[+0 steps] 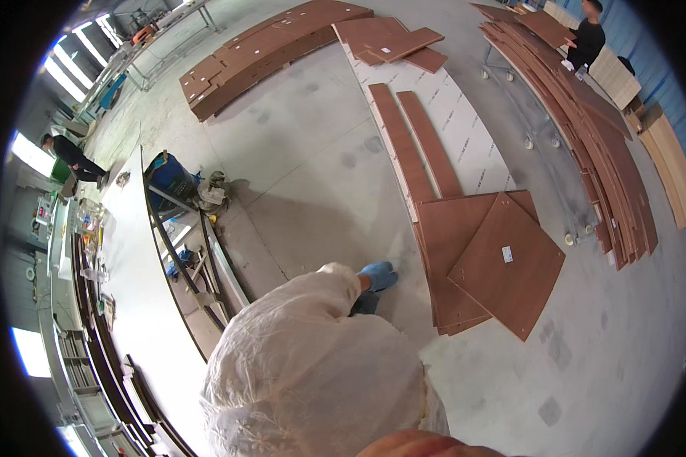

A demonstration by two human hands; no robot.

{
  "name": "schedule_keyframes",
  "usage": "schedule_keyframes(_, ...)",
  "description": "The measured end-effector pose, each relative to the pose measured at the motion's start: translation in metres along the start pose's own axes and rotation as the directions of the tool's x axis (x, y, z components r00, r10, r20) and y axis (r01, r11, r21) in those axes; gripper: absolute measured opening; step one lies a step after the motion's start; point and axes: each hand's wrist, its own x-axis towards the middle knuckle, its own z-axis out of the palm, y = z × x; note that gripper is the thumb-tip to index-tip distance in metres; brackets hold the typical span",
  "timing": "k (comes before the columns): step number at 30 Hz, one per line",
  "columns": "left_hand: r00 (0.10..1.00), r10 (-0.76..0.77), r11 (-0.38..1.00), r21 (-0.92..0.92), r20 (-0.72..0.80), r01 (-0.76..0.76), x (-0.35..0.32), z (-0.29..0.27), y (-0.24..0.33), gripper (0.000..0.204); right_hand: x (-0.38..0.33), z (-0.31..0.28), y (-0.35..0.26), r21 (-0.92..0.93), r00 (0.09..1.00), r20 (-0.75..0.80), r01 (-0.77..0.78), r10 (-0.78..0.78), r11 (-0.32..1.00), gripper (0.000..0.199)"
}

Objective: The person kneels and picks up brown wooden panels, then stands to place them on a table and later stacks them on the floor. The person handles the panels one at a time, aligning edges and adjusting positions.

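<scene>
Neither of my hands shows in the head view. A white, thin plastic coverall (pixel 312 365) over my body fills the lower middle. My blue shoe (pixel 377 276) pokes out beyond it onto the concrete floor. Just right of the shoe lies a low stack of square brown wood panels (pixel 503 266), the top one turned at an angle and bearing a small white label. Two long brown strips (pixel 419 145) run away from that stack along a white sheet (pixel 472 137) on the floor.
A long white worktable (pixel 137 289) stands at my left, with a blue drum (pixel 171 177) beside it. More brown panels lie far ahead (pixel 267 46) and on a wheeled rack (pixel 594 145) at right. One person stands far left (pixel 72 156), another far right (pixel 587 38).
</scene>
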Motion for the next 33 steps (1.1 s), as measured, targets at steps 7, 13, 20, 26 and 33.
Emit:
schedule_keyframes(7, 0.752, -0.590, 0.807, -0.249, -0.293, 0.536, -0.149, 0.071, -0.060, 0.053, 0.002, -0.042, 0.006, -0.089, 0.997, 0.080, -0.001, 0.008, 0.996, 0.046)
schedule_keyframes(13, 0.840, -0.502, 0.860, -0.220, -0.205, 0.460, -0.142, 0.074, -0.234, 0.059, 0.008, -0.019, 0.015, -0.128, 0.989, 0.142, -0.015, 0.034, 0.992, 0.045)
schedule_keyframes(20, 0.845, -0.474, 0.831, -0.443, -0.248, 0.337, -0.141, 0.055, -0.308, 0.060, -0.010, 0.062, -0.030, -0.030, 0.966, 0.239, 0.104, -0.094, 0.994, 0.044)
schedule_keyframes(26, 0.827, -0.517, 0.802, -0.461, -0.220, 0.379, -0.130, 0.033, -0.346, 0.055, -0.033, 0.121, -0.087, -0.388, 0.888, 0.233, 0.460, -0.397, 0.799, 0.035)
schedule_keyframes(33, 0.796, -0.540, 0.810, -0.427, -0.274, 0.402, -0.109, -0.009, -0.349, 0.054, 0.013, 0.101, -0.080, -0.346, 0.972, 0.193, 0.195, -0.134, 0.918, 0.033)
